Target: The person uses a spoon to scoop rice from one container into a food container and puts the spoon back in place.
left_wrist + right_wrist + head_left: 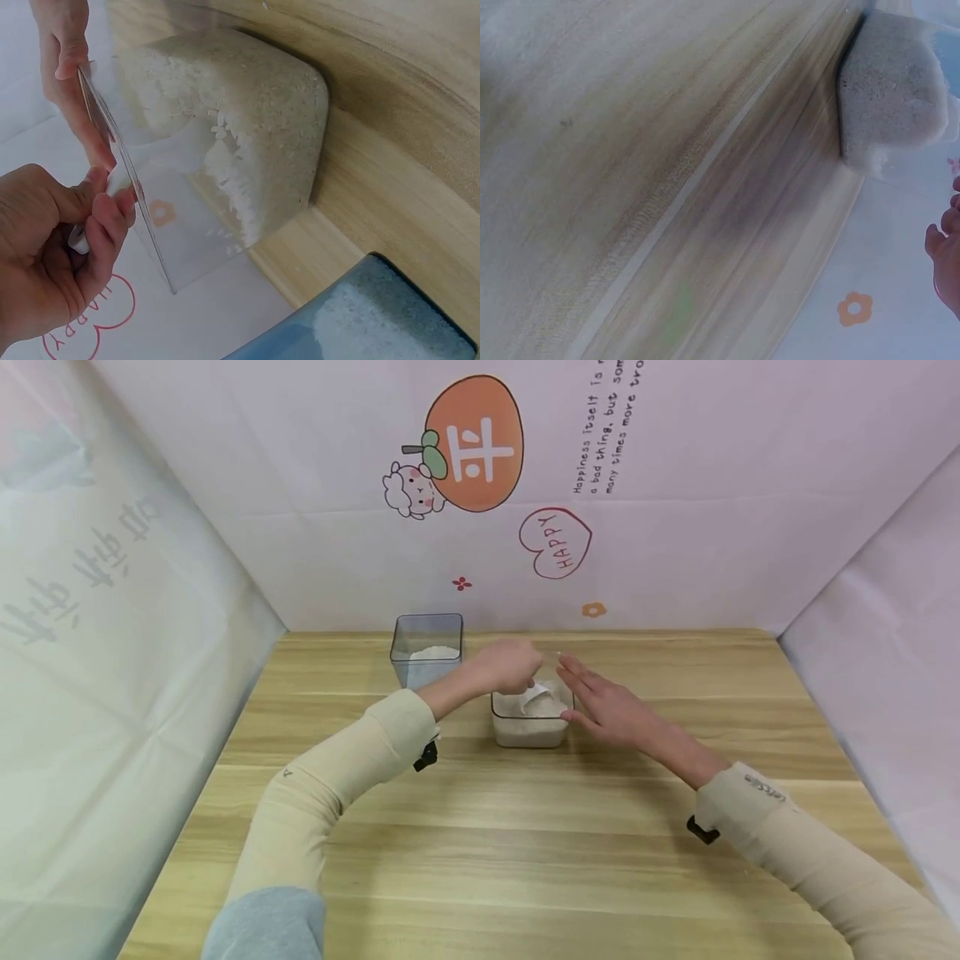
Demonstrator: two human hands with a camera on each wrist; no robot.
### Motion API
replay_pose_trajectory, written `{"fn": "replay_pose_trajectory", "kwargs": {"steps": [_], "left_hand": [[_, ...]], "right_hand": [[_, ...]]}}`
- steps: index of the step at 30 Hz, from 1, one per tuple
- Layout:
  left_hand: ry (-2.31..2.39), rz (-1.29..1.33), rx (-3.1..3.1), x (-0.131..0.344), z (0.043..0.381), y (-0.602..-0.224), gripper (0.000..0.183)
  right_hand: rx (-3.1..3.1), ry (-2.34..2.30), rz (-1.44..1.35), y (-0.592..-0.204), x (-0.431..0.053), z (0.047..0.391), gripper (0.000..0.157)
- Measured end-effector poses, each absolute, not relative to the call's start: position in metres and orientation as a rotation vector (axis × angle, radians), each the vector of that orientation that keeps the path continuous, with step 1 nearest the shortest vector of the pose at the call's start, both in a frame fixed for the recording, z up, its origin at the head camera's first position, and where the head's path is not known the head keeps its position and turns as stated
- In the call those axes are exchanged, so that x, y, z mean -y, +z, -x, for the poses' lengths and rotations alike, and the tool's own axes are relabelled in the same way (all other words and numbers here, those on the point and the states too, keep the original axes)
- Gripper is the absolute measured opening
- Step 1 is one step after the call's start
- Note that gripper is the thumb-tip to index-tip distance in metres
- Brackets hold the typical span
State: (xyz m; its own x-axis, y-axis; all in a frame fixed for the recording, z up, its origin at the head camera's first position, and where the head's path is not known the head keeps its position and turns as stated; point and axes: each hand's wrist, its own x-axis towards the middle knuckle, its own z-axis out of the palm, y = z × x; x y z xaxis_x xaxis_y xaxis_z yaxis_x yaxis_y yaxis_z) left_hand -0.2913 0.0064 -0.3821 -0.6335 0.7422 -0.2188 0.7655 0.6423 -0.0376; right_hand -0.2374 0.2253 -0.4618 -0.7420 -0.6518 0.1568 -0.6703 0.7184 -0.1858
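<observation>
A clear, dark-rimmed square container (531, 737) holds rice (281, 120), with grains clinging to its inner wall in the left wrist view. My left hand (512, 665) is over its left side and grips the handle of a white scoop (537, 695); the curled fingers round the handle (77, 238) show in the left wrist view. The scoop's head is inside the container, at the rice. At the container's right side, my right hand (609, 708) touches the rim with fairly straight fingers. The right wrist view catches the container's lower part, rice inside.
Left of the rice container stands a taller bluish clear container (423, 675), partly filled with white grains. Both are near the back edge of the wooden table (510, 860). A printed white sheet (337, 552) hangs behind and along the sides.
</observation>
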Motion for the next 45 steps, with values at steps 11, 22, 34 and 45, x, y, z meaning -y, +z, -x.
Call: {"fn": "replay_pose_trajectory", "kwargs": {"steps": [11, 22, 34, 45], "left_hand": [[0.048, -1.042, -2.661, 0.008, 0.290, -0.378, 0.037], [0.386, -0.896, -2.554, 0.037, 0.289, -0.389, 0.037], [0.819, -0.625, -2.381, 0.061, 0.283, -0.392, 0.034], [1.135, -0.371, -2.197, 0.077, 0.280, -0.405, 0.029]], "right_hand": [[2.865, 0.272, -1.058, -0.454, -0.220, 0.242, 0.074], [2.934, 0.299, -1.032, -0.461, -0.222, 0.238, 0.078], [2.913, 0.342, -1.026, -0.460, -0.219, 0.234, 0.075], [2.885, 0.344, -1.027, -0.456, -0.220, 0.231, 0.075]]}}
